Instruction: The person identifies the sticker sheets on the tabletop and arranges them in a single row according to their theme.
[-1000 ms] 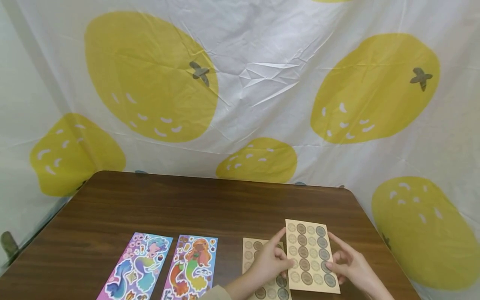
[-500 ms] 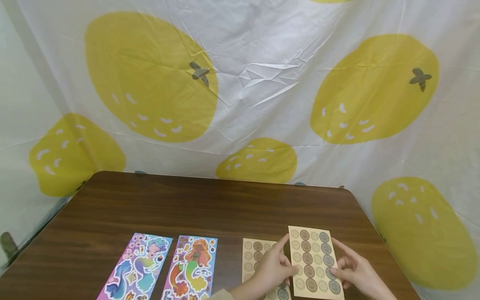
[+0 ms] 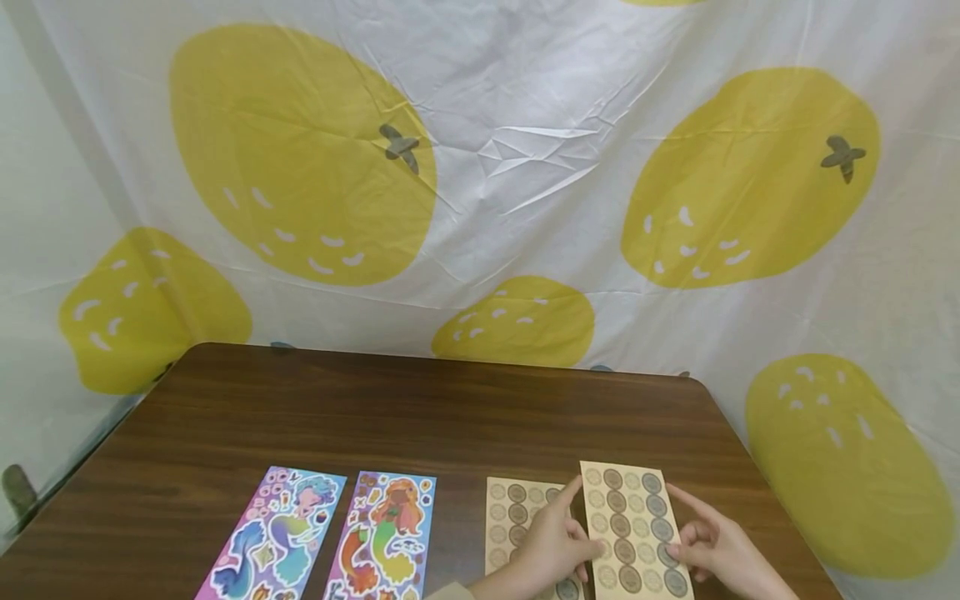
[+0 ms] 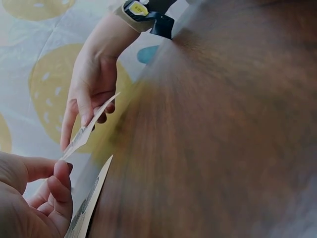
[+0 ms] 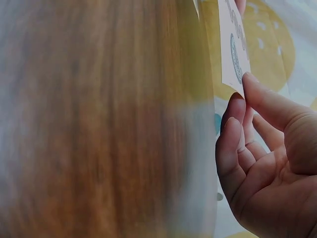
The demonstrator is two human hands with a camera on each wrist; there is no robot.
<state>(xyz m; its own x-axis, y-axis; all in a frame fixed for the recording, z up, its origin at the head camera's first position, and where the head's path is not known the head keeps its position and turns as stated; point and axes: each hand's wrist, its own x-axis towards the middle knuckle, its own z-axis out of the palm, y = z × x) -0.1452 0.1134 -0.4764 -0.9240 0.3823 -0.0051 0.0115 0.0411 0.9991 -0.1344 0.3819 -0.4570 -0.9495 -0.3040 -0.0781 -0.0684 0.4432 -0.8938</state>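
A cream sticker sheet (image 3: 636,533) with rows of round seal stickers is held between both hands, close over the table at the right. My left hand (image 3: 551,537) pinches its left edge with thumb on top and fingers beneath. On the opposite edge, my right hand (image 3: 720,542) pinches it the same way, index finger stretched along the side. The right wrist view shows the thumb and fingertips meeting at the edge of the sheet (image 5: 232,54). A second cream sheet (image 3: 498,521) lies flat on the table, partly covered by the left hand and forearm.
Two colourful mermaid sticker sheets lie at the left, one with a blue-haired figure (image 3: 273,533), one with an orange-haired figure (image 3: 382,533). The dark wooden table (image 3: 420,408) ends at a white curtain (image 3: 525,217) printed with yellow fruit.
Both hands have brought the held sticker sheet slightly to the right and toward the near side of the table. The sheets lying on the table have stayed put.
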